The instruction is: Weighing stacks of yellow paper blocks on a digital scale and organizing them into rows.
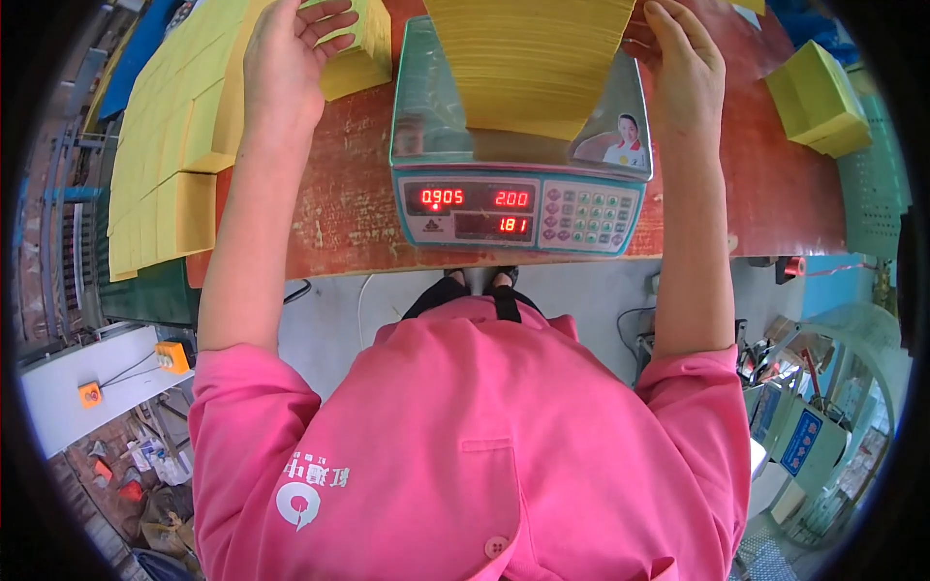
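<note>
A thick stack of yellow paper sheets [533, 73] rests on the metal pan of a teal-edged digital scale [523, 208], whose red display is lit. To the left of the stack is my left hand [288, 58], open with its fingers apart and pointing toward it, holding nothing. Just behind those fingers stands a smaller yellow paper stack [363, 58] on the table. Close to the right edge of the stack on the scale, my right hand [686, 63] has its fingers loosely bent and apart; whether the fingertips touch the paper I cannot tell.
Several yellow paper stacks [165, 155] stand packed in rows along the left of the red worn tabletop [339, 194]. Another yellow stack [819, 97] sits at the far right. An orange switch box [172, 356] is mounted low on the left. Green machinery [823, 436] stands at the lower right.
</note>
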Tool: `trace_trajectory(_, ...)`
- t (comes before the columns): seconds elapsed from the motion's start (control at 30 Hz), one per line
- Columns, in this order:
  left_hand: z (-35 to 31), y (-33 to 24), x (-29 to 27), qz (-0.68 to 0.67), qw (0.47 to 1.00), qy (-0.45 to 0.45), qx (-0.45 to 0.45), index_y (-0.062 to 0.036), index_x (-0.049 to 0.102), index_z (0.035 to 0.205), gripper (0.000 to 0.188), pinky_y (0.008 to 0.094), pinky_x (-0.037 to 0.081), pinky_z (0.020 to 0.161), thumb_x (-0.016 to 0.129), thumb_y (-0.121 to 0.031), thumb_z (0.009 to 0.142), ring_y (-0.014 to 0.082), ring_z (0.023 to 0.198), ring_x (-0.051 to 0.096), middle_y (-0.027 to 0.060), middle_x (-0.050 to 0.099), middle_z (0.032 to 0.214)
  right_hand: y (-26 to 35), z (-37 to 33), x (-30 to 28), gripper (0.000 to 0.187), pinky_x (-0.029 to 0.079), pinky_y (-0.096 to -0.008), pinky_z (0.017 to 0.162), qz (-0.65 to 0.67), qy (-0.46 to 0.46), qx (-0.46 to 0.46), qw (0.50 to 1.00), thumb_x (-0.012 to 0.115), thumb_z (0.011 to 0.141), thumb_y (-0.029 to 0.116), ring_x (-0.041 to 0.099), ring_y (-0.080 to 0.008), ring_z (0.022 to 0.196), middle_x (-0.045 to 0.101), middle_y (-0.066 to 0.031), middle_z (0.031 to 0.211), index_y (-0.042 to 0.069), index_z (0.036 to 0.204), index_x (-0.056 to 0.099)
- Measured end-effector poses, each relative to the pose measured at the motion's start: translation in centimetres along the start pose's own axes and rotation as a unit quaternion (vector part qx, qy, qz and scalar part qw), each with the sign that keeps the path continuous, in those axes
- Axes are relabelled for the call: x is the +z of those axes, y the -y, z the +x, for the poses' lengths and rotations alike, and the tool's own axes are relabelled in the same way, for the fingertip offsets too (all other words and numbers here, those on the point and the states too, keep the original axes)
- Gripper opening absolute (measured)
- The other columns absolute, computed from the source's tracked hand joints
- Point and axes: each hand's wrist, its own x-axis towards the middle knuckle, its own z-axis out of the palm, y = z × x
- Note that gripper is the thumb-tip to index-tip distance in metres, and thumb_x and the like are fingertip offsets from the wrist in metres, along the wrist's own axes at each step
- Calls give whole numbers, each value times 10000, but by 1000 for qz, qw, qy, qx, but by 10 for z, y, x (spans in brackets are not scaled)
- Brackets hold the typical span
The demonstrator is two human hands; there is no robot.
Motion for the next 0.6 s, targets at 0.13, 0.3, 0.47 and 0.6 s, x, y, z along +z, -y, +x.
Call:
trace_trajectory(0.13, 1, -4, 12, -4, 999, 33, -6, 42, 501, 1239, 462, 363, 496, 852, 520, -344, 985, 256, 1020, 630, 174, 652, 1096, -3, 0, 1, 208, 495, -255, 713, -8, 1, 9, 1000, 527, 974, 117, 631, -126, 792, 690, -59, 943, 6, 1090, 660)
trace_trajectory(0.3, 84, 4, -57, -247, 931, 79, -258, -78, 532, 1149, 413, 360, 490, 820, 530, -449, 967, 225, 934, 618, 93, 641, 983, -10, 5, 11, 228, 498, -264, 728, -20, 7, 8, 1000, 527, 973, 129, 632, -128, 803, 692, -65, 961, 1, 1112, 654)
trace_trajectory(0.47, -12, -63, 91, 24, 995, 75, -66, -62, 512, 1270, 578, 455, 441, 979, 503, -541, 946, 264, 1175, 521, 164, 535, 1264, -16, 17, 5, 240, 503, -274, 749, -14, -24, 20, 999, 539, 970, 146, 641, -140, 840, 692, -73, 992, 3, 1127, 649)
trace_trajectory(0.6, 38, -53, 93, -40, 941, 290, -170, -103, 323, 1488, 872, 532, 324, 1112, 498, -699, 876, 340, 1363, 377, 197, 362, 1489, -81, 63, -9, 420, 466, -335, 798, -21, 10, 13, 1000, 529, 946, 389, 587, -160, 925, 666, -32, 1022, 48, 1154, 660)
